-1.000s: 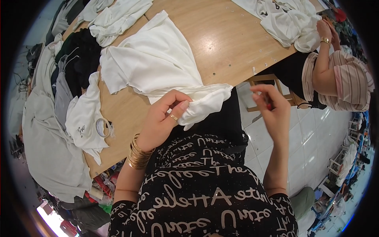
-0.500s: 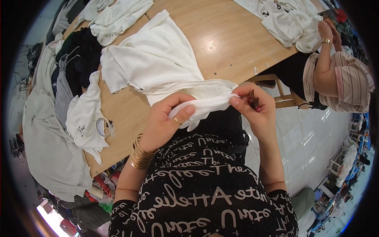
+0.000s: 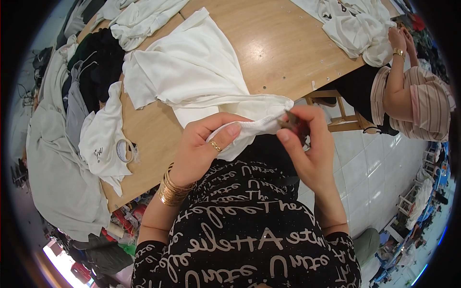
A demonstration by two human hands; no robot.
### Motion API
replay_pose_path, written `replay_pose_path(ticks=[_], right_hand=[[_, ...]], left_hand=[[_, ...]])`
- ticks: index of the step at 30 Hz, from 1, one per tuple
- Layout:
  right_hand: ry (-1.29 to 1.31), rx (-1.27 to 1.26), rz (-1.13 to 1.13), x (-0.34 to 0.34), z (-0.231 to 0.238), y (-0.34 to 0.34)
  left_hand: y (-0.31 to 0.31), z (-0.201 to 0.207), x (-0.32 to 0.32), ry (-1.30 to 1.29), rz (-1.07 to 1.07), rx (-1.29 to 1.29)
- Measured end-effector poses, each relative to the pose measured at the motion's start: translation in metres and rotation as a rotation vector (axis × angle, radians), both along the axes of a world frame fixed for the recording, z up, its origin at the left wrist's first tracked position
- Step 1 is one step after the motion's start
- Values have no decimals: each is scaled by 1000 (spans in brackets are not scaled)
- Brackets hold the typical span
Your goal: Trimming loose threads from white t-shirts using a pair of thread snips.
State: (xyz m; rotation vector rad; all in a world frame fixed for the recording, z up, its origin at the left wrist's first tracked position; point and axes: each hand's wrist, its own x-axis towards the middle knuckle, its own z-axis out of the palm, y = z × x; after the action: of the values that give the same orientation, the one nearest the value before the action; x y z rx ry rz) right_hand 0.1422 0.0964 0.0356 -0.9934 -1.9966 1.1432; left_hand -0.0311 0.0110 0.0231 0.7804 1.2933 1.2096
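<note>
The white garment [image 3: 192, 72] lay spread on the wooden table [image 3: 288, 43], its bunched edge pulled off the near side. The left hand [image 3: 204, 146] was closed around that edge — thumb on top. The right hand [image 3: 307, 144] pinched a small dark tool [image 3: 294, 122] against the cloth. Nearby lay dark clothes [image 3: 98, 67] — and a tape roll [image 3: 126, 150].

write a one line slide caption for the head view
Left hand grips a bunched white garment on a wooden table while the right hand brings a small dark tool to its edge.
</note>
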Motion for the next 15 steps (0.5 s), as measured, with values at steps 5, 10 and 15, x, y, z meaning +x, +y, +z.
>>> replay_pose_path(ticks=[5,10,15], right_hand=[[-79,93,92,-4,-1,-9],[-100,223,107,-7,-4,-12],[-127,258,104,-8,-5,-13]], left_hand=[[-1,1,3,-61,54,7],[-1,6,6,-95,80,-16],[-1,3,6,-96,88,-2]])
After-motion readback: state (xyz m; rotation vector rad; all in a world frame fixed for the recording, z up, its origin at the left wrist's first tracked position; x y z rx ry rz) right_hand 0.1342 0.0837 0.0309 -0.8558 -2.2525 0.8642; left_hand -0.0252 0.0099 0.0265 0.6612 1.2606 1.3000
